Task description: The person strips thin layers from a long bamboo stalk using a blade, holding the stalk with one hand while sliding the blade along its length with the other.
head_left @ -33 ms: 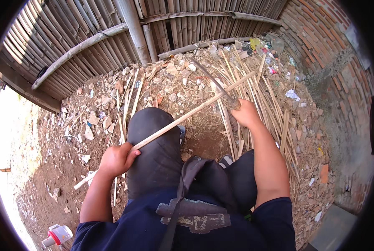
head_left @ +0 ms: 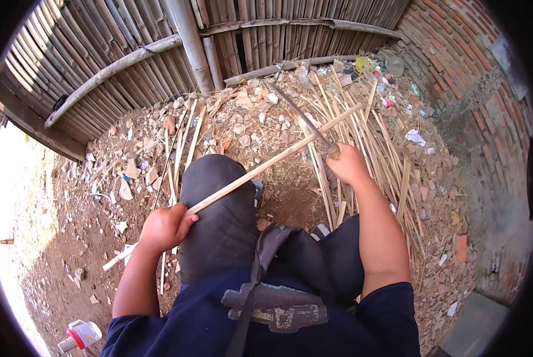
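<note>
A long pale bamboo strip (head_left: pixel 254 172) slants across my raised knee from lower left to upper right. My left hand (head_left: pixel 166 228) is closed around it near its lower end, which sticks out past the wrist. My right hand (head_left: pixel 348 163) grips the short handle of a long, thin-bladed knife (head_left: pixel 296 113). The blade points away to the upper left and crosses the strip near its far end, touching it or lying very close. Whether the edge bites into the strip, I cannot make out.
Several loose bamboo strips (head_left: pixel 391 160) lie in a heap on the right, more strips (head_left: pixel 195 134) beyond my knee. Rubble and litter cover the ground. A bamboo fence (head_left: pixel 117 53) stands ahead, a brick wall (head_left: pixel 487 131) to the right. A white cup with a red rim (head_left: pixel 80 335) is at lower left.
My right hand and the knife have shifted very slightly to the left. My left hand still holds the strip in nearly the same place.
</note>
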Motion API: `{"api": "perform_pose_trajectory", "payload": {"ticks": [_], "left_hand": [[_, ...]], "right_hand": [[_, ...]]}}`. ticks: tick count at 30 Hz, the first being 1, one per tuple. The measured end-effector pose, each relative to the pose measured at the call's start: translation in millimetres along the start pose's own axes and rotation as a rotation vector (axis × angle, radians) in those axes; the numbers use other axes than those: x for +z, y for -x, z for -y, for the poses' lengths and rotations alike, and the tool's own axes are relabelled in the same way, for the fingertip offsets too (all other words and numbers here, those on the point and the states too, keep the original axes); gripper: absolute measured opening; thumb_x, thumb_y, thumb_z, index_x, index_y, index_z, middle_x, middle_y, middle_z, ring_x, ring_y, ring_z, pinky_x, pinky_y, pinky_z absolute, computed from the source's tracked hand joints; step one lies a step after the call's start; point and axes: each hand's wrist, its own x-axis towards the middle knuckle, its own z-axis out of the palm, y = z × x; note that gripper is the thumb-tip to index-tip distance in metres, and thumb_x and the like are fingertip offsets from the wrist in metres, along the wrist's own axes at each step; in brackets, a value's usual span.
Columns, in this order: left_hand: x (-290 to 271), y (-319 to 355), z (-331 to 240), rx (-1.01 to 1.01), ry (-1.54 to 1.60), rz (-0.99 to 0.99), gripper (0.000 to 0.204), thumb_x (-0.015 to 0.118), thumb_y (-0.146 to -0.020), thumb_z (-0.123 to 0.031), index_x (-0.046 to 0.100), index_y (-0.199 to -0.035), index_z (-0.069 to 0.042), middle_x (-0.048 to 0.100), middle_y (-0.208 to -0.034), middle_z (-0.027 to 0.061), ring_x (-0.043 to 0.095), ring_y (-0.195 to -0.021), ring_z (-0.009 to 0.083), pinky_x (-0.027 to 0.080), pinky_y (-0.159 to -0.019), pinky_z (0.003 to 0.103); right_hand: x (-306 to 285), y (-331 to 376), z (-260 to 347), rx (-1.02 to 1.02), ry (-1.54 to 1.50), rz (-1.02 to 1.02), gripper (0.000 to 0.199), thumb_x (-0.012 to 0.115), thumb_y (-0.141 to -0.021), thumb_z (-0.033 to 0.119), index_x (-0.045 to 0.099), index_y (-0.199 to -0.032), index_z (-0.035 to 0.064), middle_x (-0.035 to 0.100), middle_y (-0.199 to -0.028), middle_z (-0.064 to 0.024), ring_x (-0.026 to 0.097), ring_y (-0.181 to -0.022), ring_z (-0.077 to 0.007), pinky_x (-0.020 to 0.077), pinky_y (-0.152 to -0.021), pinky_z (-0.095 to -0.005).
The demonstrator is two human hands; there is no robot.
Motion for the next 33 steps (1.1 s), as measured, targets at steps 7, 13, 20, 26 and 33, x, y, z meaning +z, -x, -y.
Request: {"api": "perform_pose_trajectory", "payload": {"ticks": [7, 13, 20, 26, 33], "left_hand": [[11, -1, 5, 0.022, 0.048, -0.045, 0.038, 0.067, -0.098, -0.041, 0.058, -0.084, -0.006, 0.064, -0.066, 0.0201, 0.066, -0.065, 0.0442, 0.052, -0.061, 0.053], [13, 5, 8, 0.011, 0.04, -0.047, 0.038, 0.066, -0.098, -0.04, 0.058, -0.084, -0.006, 0.064, -0.066, 0.02, 0.066, -0.065, 0.044, 0.052, -0.06, 0.053], [7, -3, 2, 0.024, -0.022, -0.046, 0.035, 0.065, -0.099, -0.039, 0.059, -0.087, -0.006, 0.064, -0.068, 0.0201, 0.066, -0.066, 0.0434, 0.052, -0.06, 0.053], [24, 3, 14, 0.002, 0.077, -0.089, 0.033, 0.067, -0.099, -0.036, 0.059, -0.088, -0.006, 0.064, -0.067, 0.0209, 0.066, -0.065, 0.0445, 0.051, -0.059, 0.053], [14, -1, 5, 0.021, 0.008, -0.072, 0.034, 0.067, -0.099, -0.036, 0.059, -0.086, -0.006, 0.064, -0.068, 0.0203, 0.066, -0.064, 0.0439, 0.052, -0.058, 0.052]], "right_hand": [[6, -10, -8, -0.005, -0.085, 0.047, 0.023, 0.069, -0.082, 0.019, 0.07, -0.099, 0.003, 0.071, -0.086, -0.019, 0.07, -0.083, -0.0365, 0.0541, -0.078, -0.0451], [-2, 15, 37, -0.134, 0.044, 0.053, 0.025, 0.069, -0.081, 0.02, 0.07, -0.1, 0.0034, 0.071, -0.082, -0.017, 0.07, -0.078, -0.0363, 0.0548, -0.077, -0.0449], [4, -16, -25, 0.037, -0.131, -0.024, 0.024, 0.069, -0.082, 0.017, 0.07, -0.101, 0.0019, 0.071, -0.08, -0.0165, 0.07, -0.077, -0.0317, 0.0542, -0.074, -0.0419], [-8, 11, 21, -0.214, 0.073, -0.008, 0.032, 0.07, -0.079, 0.02, 0.071, -0.106, 0.0032, 0.072, -0.083, -0.019, 0.072, -0.08, -0.034, 0.0542, -0.075, -0.0439], [2, -20, -26, 0.007, -0.151, -0.09, 0.035, 0.072, -0.082, 0.019, 0.071, -0.112, 0.0009, 0.075, -0.095, -0.0194, 0.073, -0.089, -0.0339, 0.0553, -0.082, -0.0408]]}}
